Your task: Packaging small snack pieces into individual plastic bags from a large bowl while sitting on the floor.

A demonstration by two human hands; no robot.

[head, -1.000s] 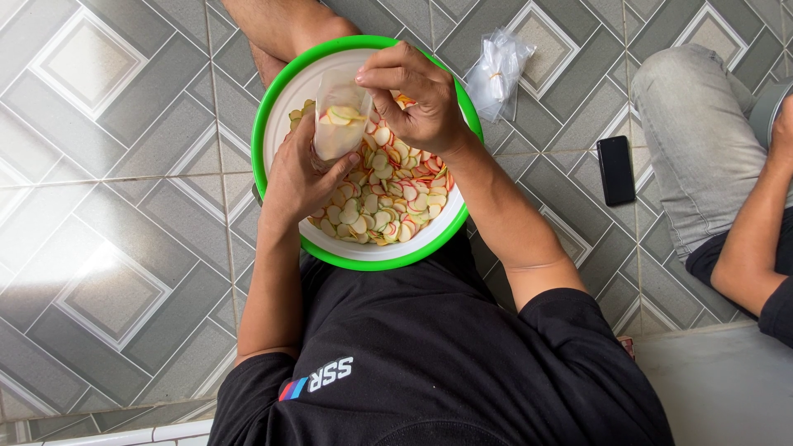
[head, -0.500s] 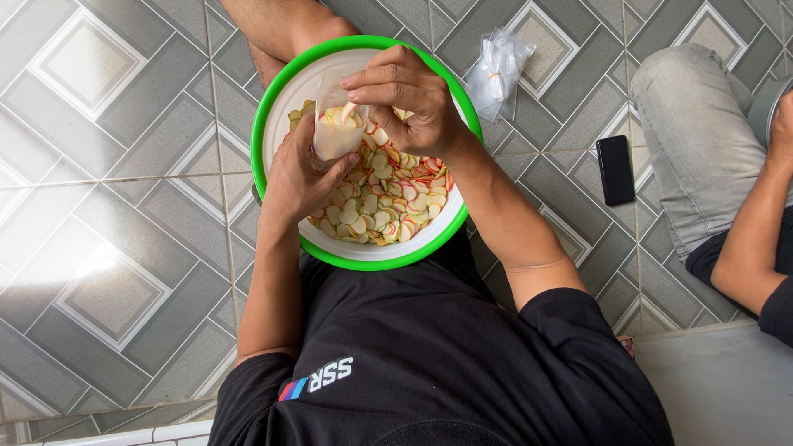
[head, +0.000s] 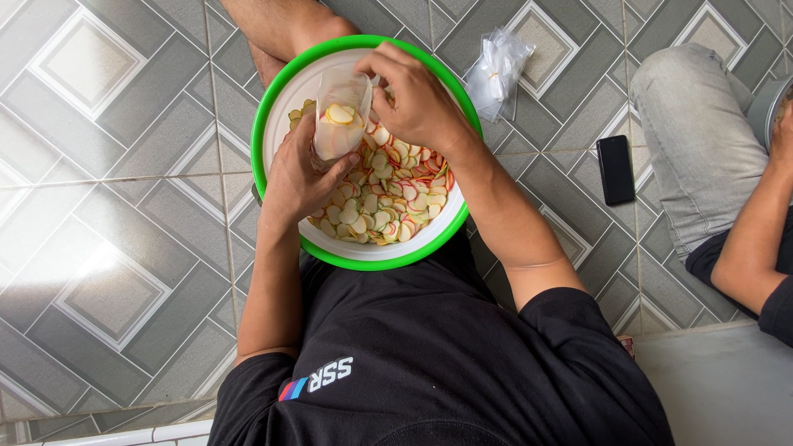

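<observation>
A round white basin with a green rim (head: pixel 273 107) rests between my legs on the tiled floor, filled with several thin chips (head: pixel 396 194) in pale yellow, red and pink. My left hand (head: pixel 301 177) grips a small clear plastic bag (head: pixel 340 116) upright over the basin; the bag is partly filled with chips. My right hand (head: pixel 417 99) is at the bag's open mouth, fingers pinched at its rim.
A heap of empty clear plastic bags (head: pixel 496 70) lies on the floor right of the basin. A black phone (head: pixel 615 169) lies further right. Another person in grey trousers (head: pixel 694 140) sits at the right edge, forearm (head: pixel 756 239) lowered.
My right hand has shifted from inside the bag's mouth to its rim. The bag now stands more upright and shows chips inside.
</observation>
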